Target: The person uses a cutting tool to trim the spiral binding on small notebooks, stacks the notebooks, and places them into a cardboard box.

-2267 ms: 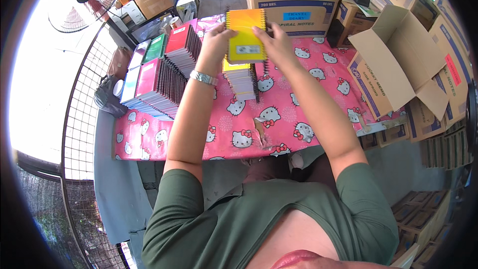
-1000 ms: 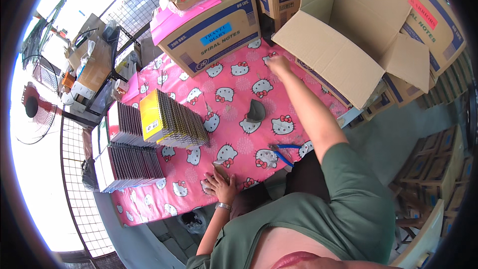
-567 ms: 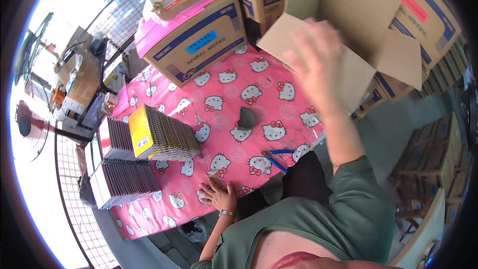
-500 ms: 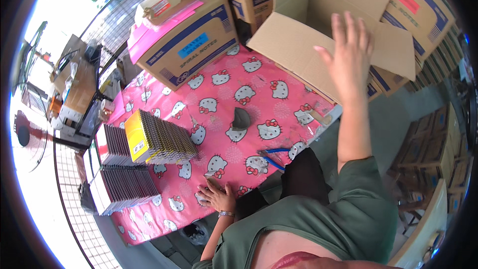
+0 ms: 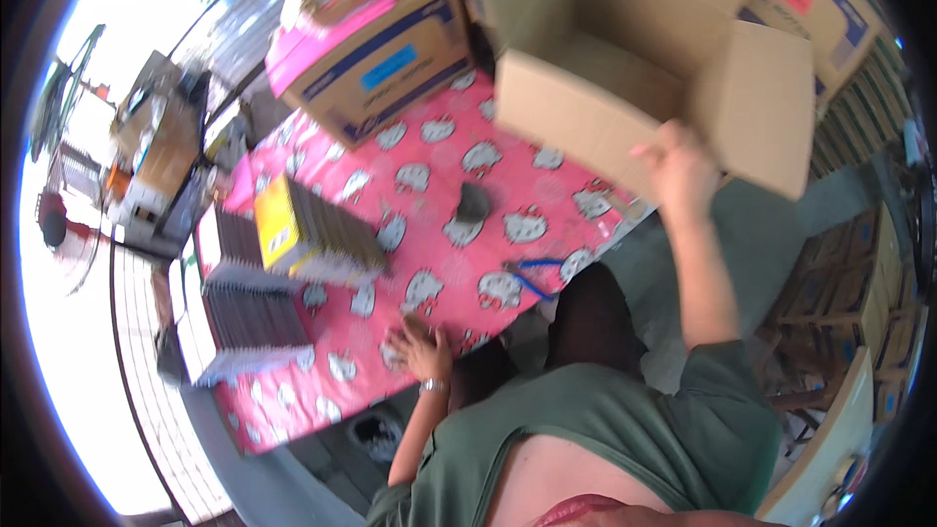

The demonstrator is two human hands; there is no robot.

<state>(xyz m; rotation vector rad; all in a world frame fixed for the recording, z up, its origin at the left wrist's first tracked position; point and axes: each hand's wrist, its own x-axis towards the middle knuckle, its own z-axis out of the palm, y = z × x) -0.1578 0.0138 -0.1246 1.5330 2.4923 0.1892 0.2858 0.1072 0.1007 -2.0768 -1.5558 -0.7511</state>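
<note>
Head view, one table [image 5: 547,185] with a pink patterned cover.

Hands, two. Right hand [image 5: 680,168]: raised past the table's right edge, fingers curled over the lower edge of a flap of one open cardboard box [image 5: 625,59]; it grips that flap. The box stands open, tilted, just off the table's right edge, its near flap overhanging the cover. Left hand [image 5: 422,348]: flat on the cover at the table's near edge, fingers spread, palm down, holding nothing; a wristwatch [image 5: 432,386] sits on that wrist.

Notebooks, spiral-bound, in three groups near the table's left edge. One stack [image 5: 312,234] with a yellow cover facing out, lying on its side, well apart from the left hand. One dark row [image 5: 249,307] just beside it toward the near-left corner. One further row [image 5: 234,229] behind, mostly hidden; single books cannot be counted.

Closed carton [image 5: 376,59], one, brown with a blue label and a pink sheet on top, at the table's far edge.

Small grey object [image 5: 474,203], one, mid-table; its kind cannot be told.

Blue pen-like item [image 5: 532,273], one, at the near edge, between the left hand and the open box.

More cartons [image 5: 830,0], stacked beyond the right edge; count unclear.
</note>
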